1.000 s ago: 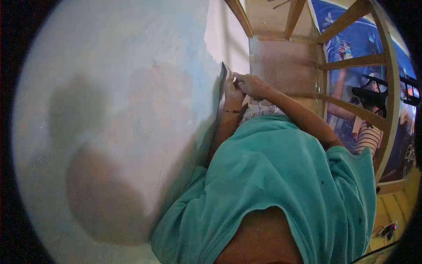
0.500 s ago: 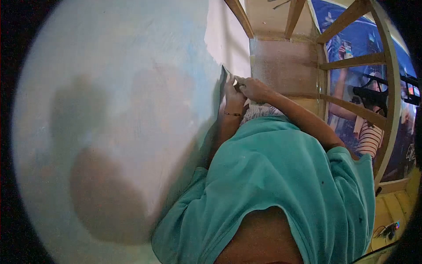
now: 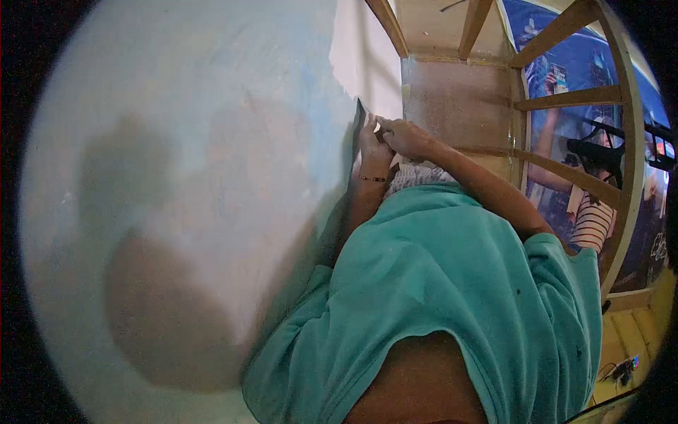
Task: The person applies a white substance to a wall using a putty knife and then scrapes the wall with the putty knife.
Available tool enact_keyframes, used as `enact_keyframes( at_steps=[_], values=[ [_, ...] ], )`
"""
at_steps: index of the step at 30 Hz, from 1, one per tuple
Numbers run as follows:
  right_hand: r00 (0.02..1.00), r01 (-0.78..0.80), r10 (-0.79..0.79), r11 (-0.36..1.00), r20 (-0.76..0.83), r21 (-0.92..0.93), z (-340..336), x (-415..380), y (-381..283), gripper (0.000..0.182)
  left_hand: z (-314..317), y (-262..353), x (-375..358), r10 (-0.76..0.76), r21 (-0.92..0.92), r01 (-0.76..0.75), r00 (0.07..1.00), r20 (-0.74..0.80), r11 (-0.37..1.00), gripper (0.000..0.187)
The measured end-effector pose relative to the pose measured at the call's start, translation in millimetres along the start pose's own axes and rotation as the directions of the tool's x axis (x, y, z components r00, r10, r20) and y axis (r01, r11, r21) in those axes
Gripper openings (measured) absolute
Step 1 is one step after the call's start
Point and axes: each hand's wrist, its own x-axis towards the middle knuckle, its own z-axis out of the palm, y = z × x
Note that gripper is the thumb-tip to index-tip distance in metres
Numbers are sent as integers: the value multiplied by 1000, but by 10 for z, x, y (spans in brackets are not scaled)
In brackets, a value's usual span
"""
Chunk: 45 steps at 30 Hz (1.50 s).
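A putty knife [image 3: 361, 111] with a dark, pointed-looking blade rests against the wall, at the border between its bluish painted face and a whiter strip [image 3: 367, 53]. My left hand [image 3: 374, 153], with a beaded bracelet at the wrist, is closed around the tool beside the wall. Just to its right, my right hand [image 3: 405, 138] is also closed, its fingers gripping the tool close to the left hand. Most of the handle is hidden by my fingers; a small pale bit shows between the hands.
The mottled blue and pink wall [image 3: 212, 92] fills the left side, with shadows on it. A wooden frame with slats [image 3: 568, 99] stands at right. Behind it hangs a blue printed poster [image 3: 537, 35] showing people. Cables [image 3: 618, 371] lie at lower right.
Both hands and the putty knife have shifted slightly upward along the wall. The blade's tip sits a little higher at the edge of the white strip.
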Motion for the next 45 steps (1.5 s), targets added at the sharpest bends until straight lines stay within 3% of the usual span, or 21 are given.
enact_keyframes(
  at_steps=[2, 5, 8, 11, 14, 20, 21, 24, 27, 30, 33, 39, 42, 45],
  values=[
    [1000, 27, -27, 1000, -9, -4, 78, 75, 92, 37, 70, 14, -85, -82, -24, 82, 996, 19, 996, 27],
    [1000, -3, 2, 1000, -10, -29, 123, 68, 134, 38, 55, -23, -111, 47, 71, -53, 996, 76, 996, 28],
    [999, -17, 16, 1000, -27, -11, 25, -2, 27, 38, -100, 18, 164, -35, -91, 36, 999, 8, 995, 34],
    [997, -74, 74, 997, 35, -6, 13, 76, 50, 39, -72, -4, 143, 30, -25, -32, 998, -63, 999, 32],
    [989, -120, 121, 993, 80, -21, 17, 116, 30, 40, -72, 12, 12, 11, 49, -21, 980, 200, 999, 32],
    [998, -62, 64, 996, -23, 69, 66, 21, 46, 41, -90, 6, 114, 14, -1, -14, 999, -34, 1000, 33],
    [998, -62, 65, 994, -27, 87, 58, 21, 52, 41, -89, 12, 134, -10, -6, 10, 1000, -1, 1000, 32],
    [994, -74, 80, 993, 75, -88, 52, 128, 19, 41, -105, 30, 70, -26, -10, 27, 997, 78, 1000, 32],
    [987, -154, 151, 986, 52, 63, 92, 113, 73, 40, -124, 17, 138, 19, -27, -17, 995, 97, 999, 34],
    [1000, -4, 1, 998, -31, -68, 50, -6, -8, 38, -137, 9, 173, 23, -9, -23, 996, 80, 1000, 34],
    [996, 37, -42, 997, -82, -63, 30, -44, 16, 37, -137, 5, 209, 18, -3, -18, 997, 80, 1000, 34],
    [999, -26, 21, 995, -45, -98, 65, 8, 27, 40, -248, 12, 336, 23, 7, -24, 995, 101, 1000, 33],
    [997, -66, 64, 997, -53, -27, 22, -74, -78, 39, -269, 43, 406, 40, 64, -47, 993, 107, 997, 33],
    [998, -36, 34, 999, -52, -34, -7, -100, -59, 39, -137, -6, 260, 11, 31, -13, 998, 61, 999, 32]
  ],
)
